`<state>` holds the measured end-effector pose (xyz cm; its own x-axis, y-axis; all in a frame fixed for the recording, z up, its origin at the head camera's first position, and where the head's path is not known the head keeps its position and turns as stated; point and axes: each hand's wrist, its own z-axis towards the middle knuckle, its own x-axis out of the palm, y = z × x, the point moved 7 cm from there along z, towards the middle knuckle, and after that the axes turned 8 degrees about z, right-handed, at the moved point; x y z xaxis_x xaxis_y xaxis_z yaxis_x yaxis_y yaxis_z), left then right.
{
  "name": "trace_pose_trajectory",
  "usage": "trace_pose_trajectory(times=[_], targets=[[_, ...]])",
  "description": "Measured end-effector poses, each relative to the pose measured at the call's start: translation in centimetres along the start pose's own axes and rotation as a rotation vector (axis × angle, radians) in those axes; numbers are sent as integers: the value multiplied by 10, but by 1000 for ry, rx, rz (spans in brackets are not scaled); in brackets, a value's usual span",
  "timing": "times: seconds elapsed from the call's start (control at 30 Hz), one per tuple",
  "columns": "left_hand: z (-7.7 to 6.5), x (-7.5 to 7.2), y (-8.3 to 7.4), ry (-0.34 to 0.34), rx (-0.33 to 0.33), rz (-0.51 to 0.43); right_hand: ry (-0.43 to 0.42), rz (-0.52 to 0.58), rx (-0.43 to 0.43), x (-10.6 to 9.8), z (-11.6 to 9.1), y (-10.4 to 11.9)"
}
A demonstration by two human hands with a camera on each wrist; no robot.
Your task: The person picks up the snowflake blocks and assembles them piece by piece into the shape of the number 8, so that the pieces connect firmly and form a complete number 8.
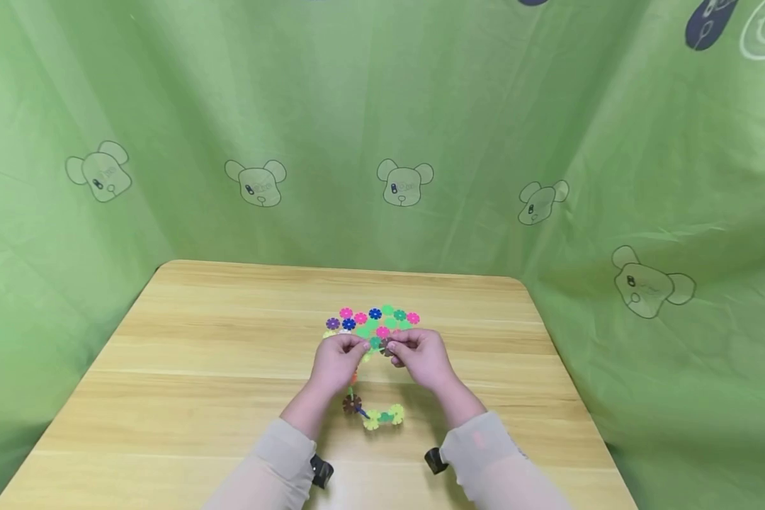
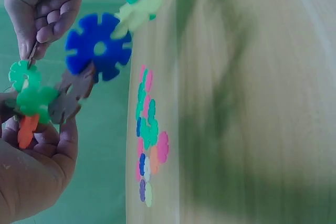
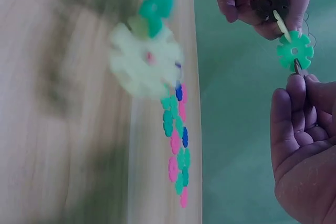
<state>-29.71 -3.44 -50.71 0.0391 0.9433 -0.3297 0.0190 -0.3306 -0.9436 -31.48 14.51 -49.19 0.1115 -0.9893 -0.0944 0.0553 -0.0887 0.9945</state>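
Your sleeves are nearest; above the table, your left hand grips the snowflake-disc chain, your right hand pinches a brown disc — probably light, stiff plastic, best held by edges.

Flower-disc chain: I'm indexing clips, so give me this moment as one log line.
left hand: holds chain | right hand: pinches brown disc against green disc | more discs: on table

on the head view i see green curtains hanging in folds on three sides, printed with outlined round-eared animal heads, around a wood-grain counter with rounded far corners.
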Motion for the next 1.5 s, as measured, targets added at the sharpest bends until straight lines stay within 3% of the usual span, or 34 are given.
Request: trace_pose_trajectory(times=[0.2,0.37,0.47,0.57,0.63,0.77,0.9,1.07,1.23,1.5], targets=[[3,0,-2,5,45,41,34,-7,-28,1,-1,5],[5,5,-5,77,108,84,96,-38,-42,7,-4,13],[5,7,-6,105,113,91,131,-41,-45,10,-4,14],[3,4,-5,90,96,80,114,-68,-50,3,2,6],[3,0,-5,65,83,66,66,-142,-58,-9,9,-5],[1,-7,-2,27,58,43,6,-401,-24,-35,18,-43],[1,-10,-1,22,31,28,112,-635,2,-35,17,-74],[1,-11,-4,15,19,16,243,-847,-55,-17,17,-80],[1,-11,-3,24,9,6,275,-981,-77,-13,17,-85],[1,-12,-2,6,4,-3,134,-1001,-167,-28,15,-83]])
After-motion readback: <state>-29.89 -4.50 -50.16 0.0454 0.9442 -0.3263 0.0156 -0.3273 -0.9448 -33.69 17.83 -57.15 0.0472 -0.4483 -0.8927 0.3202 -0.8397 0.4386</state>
